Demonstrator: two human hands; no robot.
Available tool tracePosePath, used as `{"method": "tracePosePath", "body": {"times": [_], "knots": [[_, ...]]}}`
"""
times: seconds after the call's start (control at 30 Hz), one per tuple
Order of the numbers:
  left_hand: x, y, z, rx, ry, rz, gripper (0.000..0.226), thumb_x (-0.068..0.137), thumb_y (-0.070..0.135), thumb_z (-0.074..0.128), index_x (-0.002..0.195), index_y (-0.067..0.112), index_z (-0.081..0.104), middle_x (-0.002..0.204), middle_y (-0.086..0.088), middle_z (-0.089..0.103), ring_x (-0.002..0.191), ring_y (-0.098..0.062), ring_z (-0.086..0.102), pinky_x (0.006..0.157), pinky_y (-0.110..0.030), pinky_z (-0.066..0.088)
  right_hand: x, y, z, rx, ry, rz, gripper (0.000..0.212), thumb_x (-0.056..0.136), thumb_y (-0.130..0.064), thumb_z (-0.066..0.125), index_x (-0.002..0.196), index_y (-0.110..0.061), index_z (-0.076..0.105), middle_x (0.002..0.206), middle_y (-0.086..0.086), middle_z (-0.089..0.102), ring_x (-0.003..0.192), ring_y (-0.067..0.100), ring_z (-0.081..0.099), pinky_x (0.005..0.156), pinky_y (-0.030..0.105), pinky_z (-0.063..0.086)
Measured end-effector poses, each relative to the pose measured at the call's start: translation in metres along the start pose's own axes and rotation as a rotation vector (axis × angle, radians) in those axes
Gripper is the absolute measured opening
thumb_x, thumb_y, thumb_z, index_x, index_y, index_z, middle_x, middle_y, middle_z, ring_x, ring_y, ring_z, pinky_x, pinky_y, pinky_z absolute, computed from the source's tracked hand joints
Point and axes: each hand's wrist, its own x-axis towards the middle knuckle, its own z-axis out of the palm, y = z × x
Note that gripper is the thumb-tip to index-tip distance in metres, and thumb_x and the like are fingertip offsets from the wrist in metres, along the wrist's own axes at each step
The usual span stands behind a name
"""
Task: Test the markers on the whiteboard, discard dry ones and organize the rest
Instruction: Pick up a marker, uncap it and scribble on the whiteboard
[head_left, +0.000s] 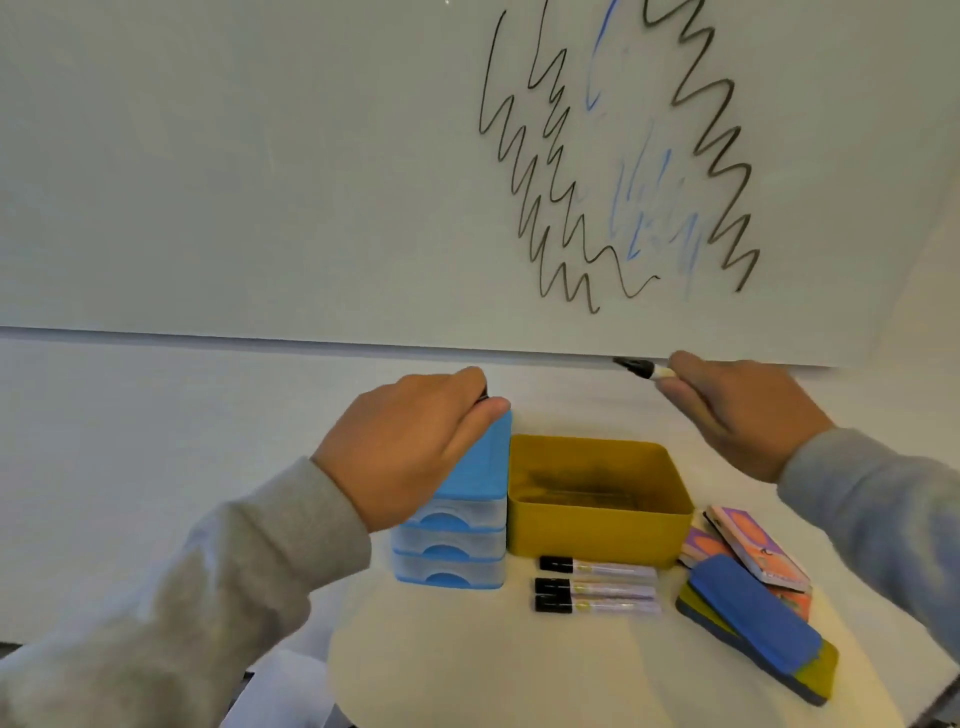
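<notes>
Your right hand (748, 410) grips one uncapped marker (641, 369) just under the whiteboard (260, 156); your left hand (410, 441) pinches something small and dark. Three capped markers (597, 587) lie near the one yellow box (597, 525), right of the three-drawer unit (457, 545).

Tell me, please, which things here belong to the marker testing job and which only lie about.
Belonging to the job:
- white whiteboard with scribbles
- uncapped black-tipped marker in the right hand
- small dark cap, probably, in the left hand
- three capped black markers
- yellow plastic box
- blue plastic drawer unit

Lying about:
- blue and yellow eraser
- pink and orange packets
</notes>
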Motion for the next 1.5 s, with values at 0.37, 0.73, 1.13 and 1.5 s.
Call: {"method": "tracePosePath", "body": {"times": [0.37, 0.73, 1.13, 1.5], "knots": [[0.030, -0.015, 0.028, -0.129, 0.063, -0.072, 0.033, 0.102, 0.042, 0.044, 0.074, 0.032, 0.030, 0.067, 0.008, 0.046, 0.059, -0.010, 0.044, 0.054, -0.031, 0.031, 0.030, -0.032, 0.021, 0.327, -0.013, 0.035, 0.014, 0.106, -0.036, 0.037, 0.111, -0.031, 0.048, 0.080, -0.011, 0.052, 0.069, 0.012, 0.050, 0.060, 0.034, 0.038], [0.077, -0.040, -0.002, -0.243, 0.148, -0.101, 0.038, 0.101, 0.039, 0.051, 0.073, 0.015, 0.044, 0.060, 0.002, 0.050, 0.053, -0.015, 0.044, 0.055, -0.034, 0.043, 0.080, -0.053, -0.016, 0.700, 0.266, 0.217, 0.008, 0.082, -0.023, 0.078, 0.085, -0.022, 0.070, 0.078, -0.008, 0.066, 0.069, 0.006, 0.057, 0.057, 0.012, 0.043], [0.154, -0.071, -0.072, -0.276, 0.676, -0.097, 0.023, 0.104, 0.043, 0.040, 0.104, 0.024, 0.053, 0.106, 0.008, 0.055, 0.093, -0.010, 0.055, 0.083, -0.039, 0.052, 0.179, -0.068, -0.093, 0.721, 0.436, 0.022, 0.010, 0.095, -0.025, 0.063, 0.090, -0.021, 0.070, 0.082, -0.008, 0.073, 0.080, 0.010, 0.069, 0.072, 0.033, 0.059], [0.168, -0.104, -0.023, -0.208, 0.463, -0.158, 0.061, 0.105, 0.044, 0.032, 0.158, 0.033, 0.003, 0.161, 0.023, -0.023, 0.146, 0.004, -0.021, 0.116, -0.021, 0.009, 0.250, -0.077, -0.104, 0.494, 0.677, -0.227, 0.013, 0.093, -0.016, 0.068, 0.105, -0.013, 0.074, 0.101, -0.004, 0.069, 0.091, 0.009, 0.064, 0.073, 0.018, 0.053]]}}
